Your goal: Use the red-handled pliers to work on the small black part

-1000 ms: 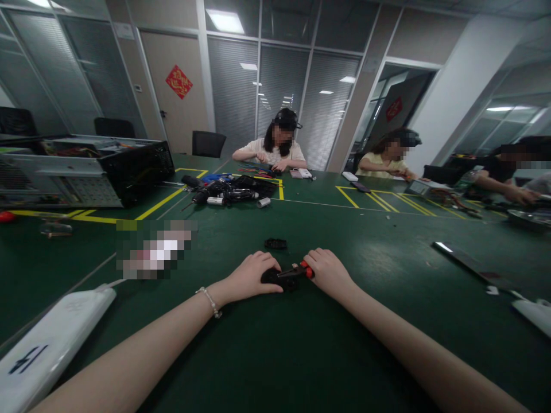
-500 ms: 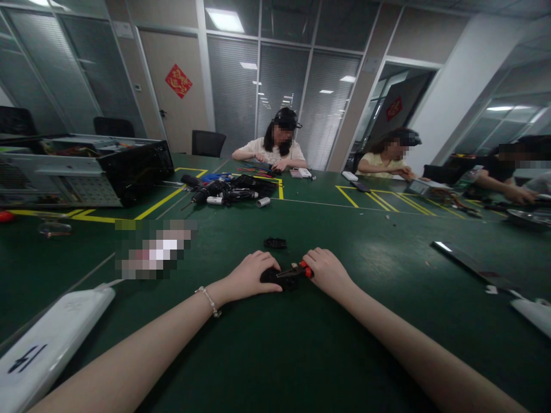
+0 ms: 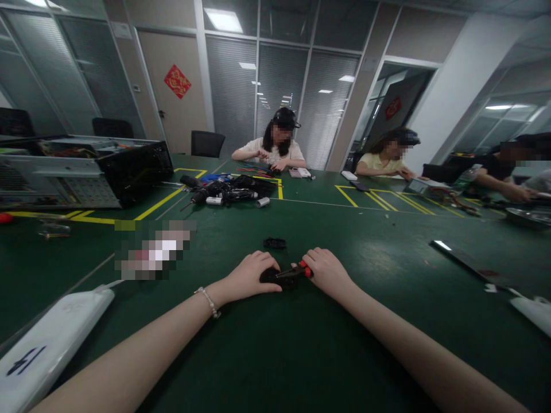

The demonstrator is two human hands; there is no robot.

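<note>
Black casing (image 3: 272,277), small and rounded, lies on the green worktop (image 3: 275,355) straight ahead of the person, between the two hands. The left hand (image 3: 249,277) covers its left side, fingers (image 3: 262,261) curled together over the top and the thumb along the near edge, so it is held down against the worktop. A beaded bracelet (image 3: 209,301) sits on that wrist.

The right hand (image 3: 328,271) is closed on a red-handled screwdriver (image 3: 304,268), its fingers folded tight about the handle. The thin dark shaft slants leftward and meets the top of the casing; the exact spot of the tip is too small to tell.

Just beyond the hands a small black piece (image 3: 274,243) lies apart from them. At the lower left a white box (image 3: 47,344) with a black mark rests near the edge, a cable leading off it. Farther left an open computer case (image 3: 86,172) lies on its side, beside yellow tape lines (image 3: 163,201). A heap of dark tools (image 3: 228,192) lies well beyond, near a seated person (image 3: 275,146) across the worktop. Two more people sit at the far right. A flat dark panel (image 3: 473,265) lies to the right.
</note>
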